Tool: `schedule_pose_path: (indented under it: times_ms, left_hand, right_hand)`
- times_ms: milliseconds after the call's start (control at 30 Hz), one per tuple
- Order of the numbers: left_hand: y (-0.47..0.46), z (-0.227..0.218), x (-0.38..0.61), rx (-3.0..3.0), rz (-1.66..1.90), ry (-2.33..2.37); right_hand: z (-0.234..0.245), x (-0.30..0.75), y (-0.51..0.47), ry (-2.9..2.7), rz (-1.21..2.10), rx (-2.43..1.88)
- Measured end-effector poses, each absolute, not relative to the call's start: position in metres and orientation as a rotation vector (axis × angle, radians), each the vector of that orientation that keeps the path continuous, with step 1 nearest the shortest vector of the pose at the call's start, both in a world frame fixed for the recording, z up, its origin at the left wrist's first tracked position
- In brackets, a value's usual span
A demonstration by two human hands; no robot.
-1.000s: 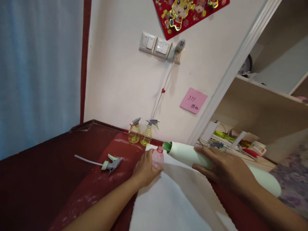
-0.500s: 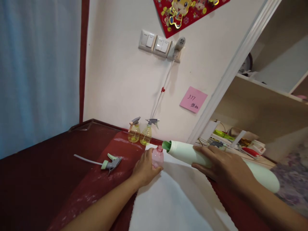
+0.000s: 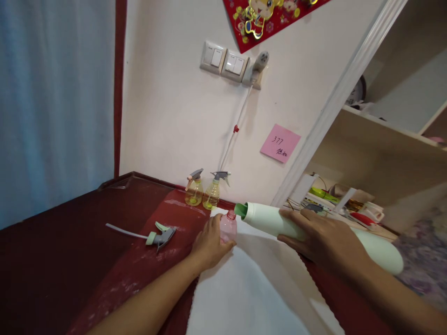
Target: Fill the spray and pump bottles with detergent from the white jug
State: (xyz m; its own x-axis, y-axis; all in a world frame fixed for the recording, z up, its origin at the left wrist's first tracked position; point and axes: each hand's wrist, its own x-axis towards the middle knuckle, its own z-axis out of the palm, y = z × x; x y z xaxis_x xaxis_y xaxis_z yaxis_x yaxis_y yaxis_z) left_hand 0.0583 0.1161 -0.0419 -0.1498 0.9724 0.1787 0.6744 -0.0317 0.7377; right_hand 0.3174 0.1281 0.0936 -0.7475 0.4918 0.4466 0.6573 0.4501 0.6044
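Note:
My left hand (image 3: 210, 244) is closed around a small see-through pink bottle (image 3: 228, 228), which stands upright on a white cloth with its neck uncapped. My right hand (image 3: 314, 237) grips a long pale green bottle (image 3: 265, 217), tipped nearly level. Its darker green spout (image 3: 240, 210) points left, right at the mouth of the pink bottle; I cannot tell whether they touch or whether liquid is flowing. To the left lies a loose grey and green spray trigger head (image 3: 161, 237) with a thin dip tube.
Two yellowish spray bottles (image 3: 194, 191) with grey heads stand against the wall behind the pink bottle. The white cloth (image 3: 240, 298) covers part of the dark red tabletop (image 3: 70, 242). On the right, shelves (image 3: 391, 130) hold assorted items. A white cord (image 3: 240, 111) hangs from a wall socket.
The view has shifted very slightly. Both hands, the pink bottle and the tipped pale green bottle keep practically the same positions.

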Motion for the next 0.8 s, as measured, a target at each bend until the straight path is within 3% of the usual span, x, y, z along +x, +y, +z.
schedule_pose_path:
  times_ms: [800]
  left_hand:
    - [0.1190, -0.0462, 0.0586, 1.752, 1.036, 1.863]
  right_hand:
    - [0.0912, 0.3217, 0.1309, -2.450, -1.233, -0.894]
